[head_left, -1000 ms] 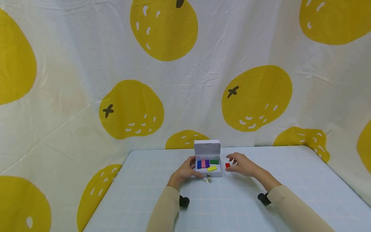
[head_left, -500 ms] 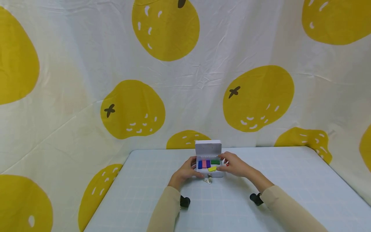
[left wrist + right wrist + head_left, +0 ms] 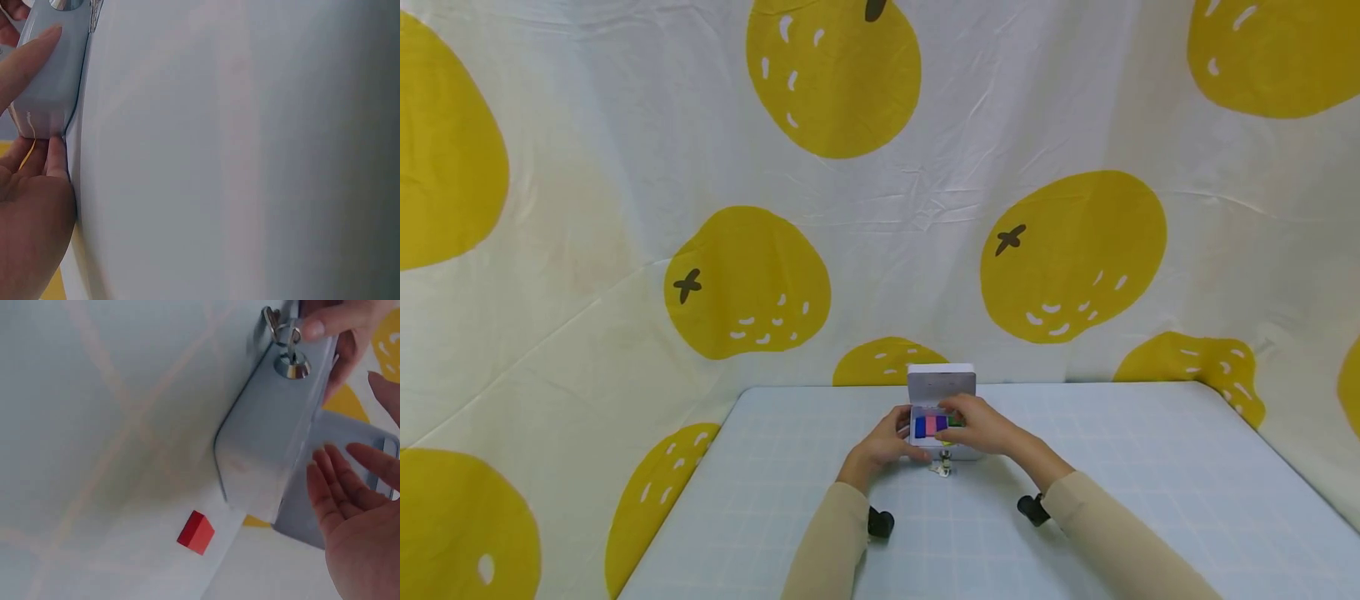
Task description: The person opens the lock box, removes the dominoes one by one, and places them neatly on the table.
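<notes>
A small white cash box [image 3: 967,455] stands on the table with its lid [image 3: 942,385] raised. My left hand [image 3: 880,443] grips its left end, thumb on the front wall and fingers against the side. Inside lie a blue block [image 3: 920,427], a pink block [image 3: 931,426] and a purple block [image 3: 942,425] side by side. My right hand [image 3: 985,425] is over the right part of the box, partly covering a green block [image 3: 956,421] and a yellow block. In the right wrist view its fingers are loosely extended, with nothing visible between them.
Keys [image 3: 289,334] hang from the lock [image 3: 292,364] on the box front. A red block [image 3: 196,532] lies on the table by the box's right end, hidden from the head view. Behind the table [image 3: 760,500] hangs a fruit-print cloth [image 3: 895,283].
My right hand has moved left, from beside the red block to over the inside of the box. My left hand keeps its grip on the box's left end.
</notes>
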`<state>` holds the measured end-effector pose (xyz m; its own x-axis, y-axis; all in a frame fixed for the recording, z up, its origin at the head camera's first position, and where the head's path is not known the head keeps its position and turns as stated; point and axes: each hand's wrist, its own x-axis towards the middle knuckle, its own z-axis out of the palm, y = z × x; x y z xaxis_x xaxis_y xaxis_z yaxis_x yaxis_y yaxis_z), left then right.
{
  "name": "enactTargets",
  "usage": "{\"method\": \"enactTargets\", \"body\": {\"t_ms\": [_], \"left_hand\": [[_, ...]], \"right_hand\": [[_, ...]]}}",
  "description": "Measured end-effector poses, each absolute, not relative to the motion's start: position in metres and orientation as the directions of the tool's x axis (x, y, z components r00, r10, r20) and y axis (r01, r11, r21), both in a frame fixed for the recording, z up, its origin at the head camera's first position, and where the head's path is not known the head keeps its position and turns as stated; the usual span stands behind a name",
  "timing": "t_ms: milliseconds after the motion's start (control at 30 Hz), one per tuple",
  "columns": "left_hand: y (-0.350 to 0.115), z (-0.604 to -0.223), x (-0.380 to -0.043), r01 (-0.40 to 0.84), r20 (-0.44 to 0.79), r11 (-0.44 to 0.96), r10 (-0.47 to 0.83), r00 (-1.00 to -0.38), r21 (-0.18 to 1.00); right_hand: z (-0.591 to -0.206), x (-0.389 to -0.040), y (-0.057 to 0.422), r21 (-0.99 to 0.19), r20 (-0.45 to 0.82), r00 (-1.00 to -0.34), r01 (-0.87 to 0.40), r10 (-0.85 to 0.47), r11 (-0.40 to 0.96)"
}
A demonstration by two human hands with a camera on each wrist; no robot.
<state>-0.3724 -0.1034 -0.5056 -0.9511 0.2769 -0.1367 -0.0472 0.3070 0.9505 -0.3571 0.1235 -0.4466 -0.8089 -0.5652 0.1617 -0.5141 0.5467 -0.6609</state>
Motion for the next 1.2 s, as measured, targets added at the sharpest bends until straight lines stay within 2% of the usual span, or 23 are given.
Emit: {"method": "enactTargets", "body": {"t_ms": [167, 633, 1200], "left_hand": [[-0.103, -0.506, -0.373, -0.043, -0.132, 0.301, 0.282, -0.950, 0.953], [-0.101, -0.507, -0.375, -0.033, -0.118, 0.263, 0.313, -0.942, 0.964], [-0.105, -0.505, -0.375, -0.043, -0.118, 0.234, 0.314, -0.942, 0.971]], "right_hand": [[-0.450, -0.363, 0.112, -0.654, 0.175, -0.794, -0.536, -0.581, 0.535], [-0.467, -0.378, 0.090, -0.573, 0.130, -0.823, -0.518, -0.553, 0.635], [-0.473, -0.384, 0.083, -0.604, 0.110, -0.804, -0.521, -0.585, 0.603]]}}
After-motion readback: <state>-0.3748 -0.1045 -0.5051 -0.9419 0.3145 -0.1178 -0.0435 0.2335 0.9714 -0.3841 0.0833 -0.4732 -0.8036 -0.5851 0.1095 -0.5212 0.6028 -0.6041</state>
